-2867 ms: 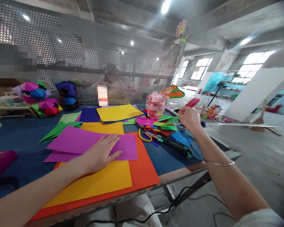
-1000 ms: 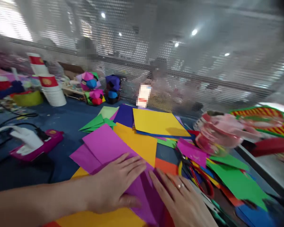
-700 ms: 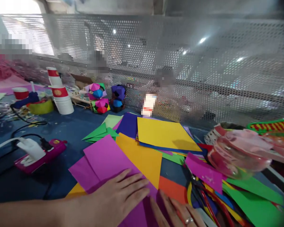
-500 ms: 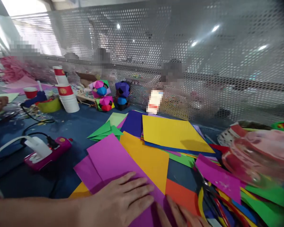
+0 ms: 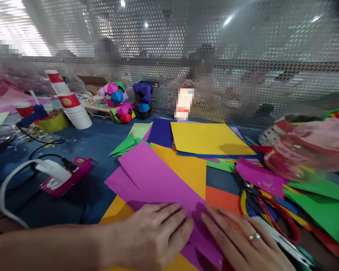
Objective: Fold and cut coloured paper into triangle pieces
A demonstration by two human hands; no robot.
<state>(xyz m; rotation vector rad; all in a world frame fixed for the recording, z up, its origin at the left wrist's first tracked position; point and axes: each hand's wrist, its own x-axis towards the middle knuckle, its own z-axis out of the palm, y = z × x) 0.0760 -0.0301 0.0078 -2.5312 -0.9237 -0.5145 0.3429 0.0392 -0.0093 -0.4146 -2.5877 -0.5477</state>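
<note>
A folded purple sheet of paper (image 5: 155,180) lies slantwise in front of me, its layers parting at the upper left. My left hand (image 5: 164,229) rests on it, palm down, fingers stretched and slightly bent. On the sheet's right edge lies my right hand (image 5: 240,237), a ring on one finger, its fingers long and spread. Both hands are open, pressing on the paper. Beneath the purple sheet, orange-yellow paper (image 5: 192,169) shows. By the right hand are a red-orange sheet (image 5: 222,197) and scissors with red and yellow handles (image 5: 267,210).
Yellow paper (image 5: 209,137) tops a stack behind. Left stand a magenta power strip (image 5: 70,178) with cables and stacked paper cups (image 5: 76,111). Folded paper balls (image 5: 121,99) sit by a perforated metal screen (image 5: 164,41). A pink clear container (image 5: 302,150) and green paper (image 5: 324,210) are at right.
My right hand has come further into view over the paper's right edge. The left hand has shifted slightly right on the purple sheet. The camera's view has tilted down.
</note>
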